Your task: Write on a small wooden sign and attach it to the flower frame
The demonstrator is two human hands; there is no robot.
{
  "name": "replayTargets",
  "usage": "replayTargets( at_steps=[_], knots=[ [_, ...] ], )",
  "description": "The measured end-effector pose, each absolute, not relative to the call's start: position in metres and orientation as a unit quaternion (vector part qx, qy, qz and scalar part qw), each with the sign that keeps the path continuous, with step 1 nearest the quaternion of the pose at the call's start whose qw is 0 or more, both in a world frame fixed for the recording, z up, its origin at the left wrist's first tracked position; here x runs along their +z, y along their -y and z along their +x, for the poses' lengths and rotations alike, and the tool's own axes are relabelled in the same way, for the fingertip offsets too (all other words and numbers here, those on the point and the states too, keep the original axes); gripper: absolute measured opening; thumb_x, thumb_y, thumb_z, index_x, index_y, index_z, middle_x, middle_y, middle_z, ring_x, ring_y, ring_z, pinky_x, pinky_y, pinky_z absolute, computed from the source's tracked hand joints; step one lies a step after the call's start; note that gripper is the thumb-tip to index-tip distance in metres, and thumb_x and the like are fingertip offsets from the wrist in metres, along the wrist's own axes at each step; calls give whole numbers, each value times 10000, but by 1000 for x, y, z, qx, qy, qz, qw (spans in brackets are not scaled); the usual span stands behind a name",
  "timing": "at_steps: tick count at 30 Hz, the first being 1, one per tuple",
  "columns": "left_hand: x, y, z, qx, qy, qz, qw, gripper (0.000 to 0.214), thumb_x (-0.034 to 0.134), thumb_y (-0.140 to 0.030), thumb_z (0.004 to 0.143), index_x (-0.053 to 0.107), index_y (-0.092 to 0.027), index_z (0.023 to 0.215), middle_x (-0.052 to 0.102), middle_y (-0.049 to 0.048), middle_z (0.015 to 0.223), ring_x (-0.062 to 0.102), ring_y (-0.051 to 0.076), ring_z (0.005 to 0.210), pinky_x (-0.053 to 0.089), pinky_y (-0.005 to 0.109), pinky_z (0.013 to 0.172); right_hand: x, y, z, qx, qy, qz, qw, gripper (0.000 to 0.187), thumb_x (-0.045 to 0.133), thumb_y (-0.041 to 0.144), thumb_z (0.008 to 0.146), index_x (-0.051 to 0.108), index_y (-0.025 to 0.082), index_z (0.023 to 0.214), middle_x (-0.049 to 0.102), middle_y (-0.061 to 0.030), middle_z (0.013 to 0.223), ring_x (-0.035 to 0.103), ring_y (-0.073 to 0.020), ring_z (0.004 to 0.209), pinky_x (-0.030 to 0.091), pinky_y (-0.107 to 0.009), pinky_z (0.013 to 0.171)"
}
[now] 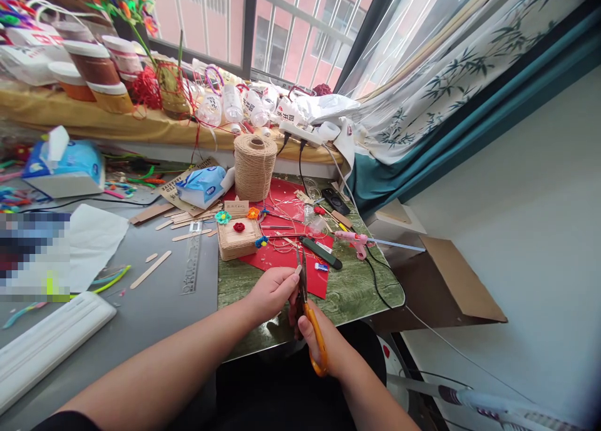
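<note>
Near the table's front edge, my right hand (319, 340) grips a pair of scissors (321, 349) by its orange handles, the blades pointing away from me. Close against the blades, my left hand (275, 291) is closed on a small wooden craft stick (298, 270); only its rounded tip shows. Just beyond my hands stands a twine-wrapped box (235, 246) with small crocheted flowers on its top and corners. A red sheet (320, 286) lies under a dark green utility knife (322, 253) and twine scraps.
A big twine spool (256, 168) stands behind the box. A clear ruler (191, 265) and a loose craft stick (151, 269) lie to the left. A pink glue gun (354, 239) rests on the right, its cord hanging off the table. An open cardboard box (462, 281) stands beyond the table.
</note>
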State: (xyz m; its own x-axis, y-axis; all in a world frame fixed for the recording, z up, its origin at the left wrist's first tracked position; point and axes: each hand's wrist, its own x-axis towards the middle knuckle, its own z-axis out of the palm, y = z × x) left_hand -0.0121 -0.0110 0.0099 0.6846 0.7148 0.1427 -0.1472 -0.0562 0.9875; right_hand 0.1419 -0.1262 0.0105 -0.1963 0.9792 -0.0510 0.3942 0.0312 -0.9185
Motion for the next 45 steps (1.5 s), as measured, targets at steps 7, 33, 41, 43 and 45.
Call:
replayTargets(
  at_steps=[7,33,41,43,45],
  knots=[
    [14,7,-14,321,-222,659,643,600,427,-562,1028,550,-174,587,569,0,561,516,114,568,421,244,636,9,124,141,421,620,-570,338,438,366,624,1056,598,252,1058,551,-42,765,585,-257,763,539,-391,736],
    [14,1,-13,288,-220,657,661,596,432,-556,1025,538,-181,574,543,-12,531,476,111,543,405,253,627,-6,126,147,493,551,-569,360,410,475,599,1035,520,227,869,531,3,703,532,-147,537,493,-281,501],
    [16,-8,-17,233,-187,657,692,545,506,-517,1010,558,-171,592,577,-7,556,486,103,561,399,238,623,4,116,157,494,456,-532,514,349,633,537,972,629,201,880,676,-31,755,661,-175,612,562,-303,596],
    [16,-4,-14,205,-170,655,708,541,497,-520,1012,564,-170,606,572,-6,535,468,101,533,381,239,590,5,108,158,459,401,-530,589,250,735,437,918,644,205,906,660,5,686,673,-174,610,589,-316,643],
    [16,0,-12,177,-155,650,723,515,496,-523,1011,595,-164,654,572,-7,523,450,99,509,360,239,560,6,102,159,462,354,-500,641,235,779,387,879,665,201,968,647,27,659,657,-161,579,591,-316,628]
  ],
)
